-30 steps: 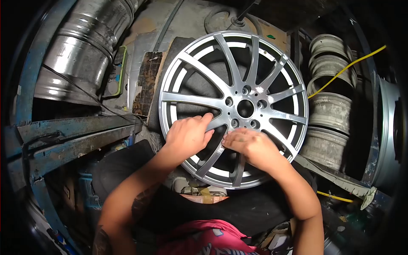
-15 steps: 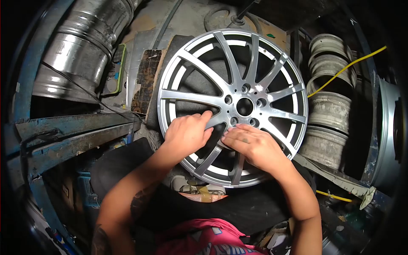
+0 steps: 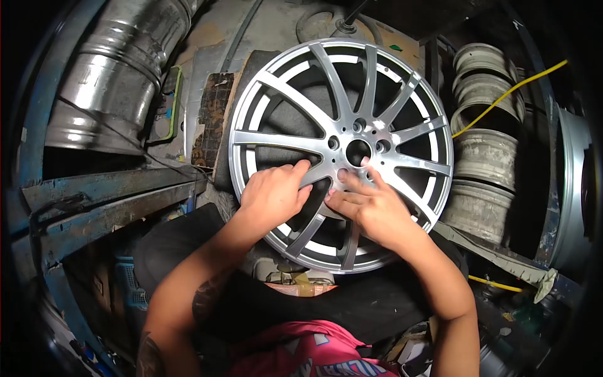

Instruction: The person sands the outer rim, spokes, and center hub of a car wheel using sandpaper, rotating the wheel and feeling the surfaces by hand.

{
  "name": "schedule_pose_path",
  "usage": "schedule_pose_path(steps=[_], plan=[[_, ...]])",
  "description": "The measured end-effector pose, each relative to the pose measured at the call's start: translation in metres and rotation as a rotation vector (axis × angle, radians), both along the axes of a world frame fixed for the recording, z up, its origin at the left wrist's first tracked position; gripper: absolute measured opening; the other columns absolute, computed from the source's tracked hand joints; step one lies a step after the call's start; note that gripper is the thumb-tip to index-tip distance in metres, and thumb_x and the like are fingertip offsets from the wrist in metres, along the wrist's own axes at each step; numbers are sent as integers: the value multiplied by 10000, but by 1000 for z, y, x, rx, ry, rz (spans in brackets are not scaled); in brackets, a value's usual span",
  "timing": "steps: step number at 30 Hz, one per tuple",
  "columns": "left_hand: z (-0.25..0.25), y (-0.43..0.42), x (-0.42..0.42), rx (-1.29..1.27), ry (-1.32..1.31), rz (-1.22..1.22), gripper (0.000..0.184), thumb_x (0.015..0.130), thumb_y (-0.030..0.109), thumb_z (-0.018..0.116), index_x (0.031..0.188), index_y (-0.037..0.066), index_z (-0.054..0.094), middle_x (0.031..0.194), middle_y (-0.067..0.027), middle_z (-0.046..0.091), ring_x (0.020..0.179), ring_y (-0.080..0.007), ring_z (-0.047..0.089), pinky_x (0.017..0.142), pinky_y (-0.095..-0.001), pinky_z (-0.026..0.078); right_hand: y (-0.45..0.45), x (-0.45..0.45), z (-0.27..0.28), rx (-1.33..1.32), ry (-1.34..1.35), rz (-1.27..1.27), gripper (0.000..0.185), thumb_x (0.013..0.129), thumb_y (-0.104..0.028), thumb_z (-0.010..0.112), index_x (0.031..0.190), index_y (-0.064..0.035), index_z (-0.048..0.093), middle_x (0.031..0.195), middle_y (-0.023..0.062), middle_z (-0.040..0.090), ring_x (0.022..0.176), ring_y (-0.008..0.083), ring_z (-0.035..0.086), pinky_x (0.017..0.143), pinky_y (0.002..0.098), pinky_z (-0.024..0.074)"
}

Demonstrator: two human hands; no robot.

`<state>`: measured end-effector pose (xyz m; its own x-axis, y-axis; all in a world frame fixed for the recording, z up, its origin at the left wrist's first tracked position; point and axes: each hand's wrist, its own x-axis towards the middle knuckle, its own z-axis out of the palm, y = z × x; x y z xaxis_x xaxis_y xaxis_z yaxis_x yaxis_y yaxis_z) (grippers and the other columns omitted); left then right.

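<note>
A silver multi-spoke wheel rim (image 3: 294, 140) lies face up over a dark grey pad, in front of my body. My left hand (image 3: 272, 193) is wrapped round a spoke at the lower left of the hub, thumb and fingers on either side of it. My right hand (image 3: 372, 204) rests on the spokes just below the centre hole, with its fingers spread apart. One of its fingertips touches the edge of that hole. Whether something small lies under the right fingers cannot be made out.
Large shiny barrels (image 3: 100, 81) stand at the upper left beside a blue metal frame (image 3: 107, 187). Several dull rims (image 3: 480, 160) are stacked at the right, with a yellow cable (image 3: 502, 97) across them. A patterned dark block (image 3: 212, 119) lies left of the wheel.
My right hand's fingers have spread and reached up to the centre hole; before, they were close together below it. My left hand keeps its hold. The view has shifted slightly.
</note>
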<state>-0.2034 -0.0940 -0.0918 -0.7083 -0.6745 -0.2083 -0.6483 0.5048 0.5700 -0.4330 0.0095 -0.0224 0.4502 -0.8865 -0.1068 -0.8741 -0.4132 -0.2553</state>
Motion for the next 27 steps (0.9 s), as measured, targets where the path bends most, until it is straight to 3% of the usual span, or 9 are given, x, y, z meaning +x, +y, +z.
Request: schedule_pose_path(steps=[3,6,10,14,18,20,22,25,27], plan=[[3,-1,0,-14,24,-1,390,982,292,742,1316,118,639,1026,-180,775,910,-437,754,786,-539,606,-4,-9,18,215,147,82,394,905,-174,674,1280,-195,795,1290,-43,786,1456,246,590,1299,675,263],[2,2,2,5,-2,8,387,988,293,737,1316,115,634,1032,-178,775,915,-435,755,791,-543,606,-1,3,1,-98,-11,-50,393,909,-184,673,1280,-188,802,1268,-43,798,1469,239,581,1303,676,250],[5,-2,-1,4,7,-5,390,990,292,734,1323,114,635,1043,-173,777,936,-431,756,804,-541,606,4,-7,13,208,143,54,515,874,-142,694,1380,-212,763,1436,-53,734,1533,238,514,1320,682,210],[6,1,0,39,-30,0,392,993,290,729,1327,111,631,1054,-174,778,938,-431,756,802,-540,606,1,-4,-1,8,36,12,440,904,-177,681,1332,-177,784,1376,-23,766,1525,241,529,1318,666,223],[5,-2,-1,23,-3,-8,403,994,289,727,1340,107,630,1063,-176,779,943,-429,756,807,-539,604,-1,-12,19,227,102,22,542,865,-147,715,1404,-196,741,1446,-43,726,1549,240,494,1315,679,219],[4,-2,1,34,-22,-1,420,995,290,725,1362,107,631,1068,-176,781,952,-430,755,819,-539,605,-1,-1,6,24,-57,-73,569,837,-55,727,1378,-226,767,1386,-34,762,1522,256,535,1325,671,193],[7,-2,-2,44,-34,-8,427,995,294,725,1366,106,633,1066,-175,781,956,-431,755,821,-540,605,8,-4,-10,267,-172,-101,598,829,-62,737,1404,-226,752,1428,-35,741,1522,260,535,1328,666,195],[5,-4,-2,15,10,8,419,982,279,743,1350,103,644,1065,-175,782,958,-433,755,821,-535,607,3,-12,18,220,56,34,592,851,-114,721,1439,-179,718,1483,-3,707,1550,249,494,1303,685,237],[3,1,0,40,-18,7,414,978,271,748,1342,102,647,1065,-174,784,957,-434,756,821,-532,608,4,-3,8,147,-21,3,567,872,-116,698,1436,-175,720,1481,-3,710,1558,248,484,1305,689,231]])
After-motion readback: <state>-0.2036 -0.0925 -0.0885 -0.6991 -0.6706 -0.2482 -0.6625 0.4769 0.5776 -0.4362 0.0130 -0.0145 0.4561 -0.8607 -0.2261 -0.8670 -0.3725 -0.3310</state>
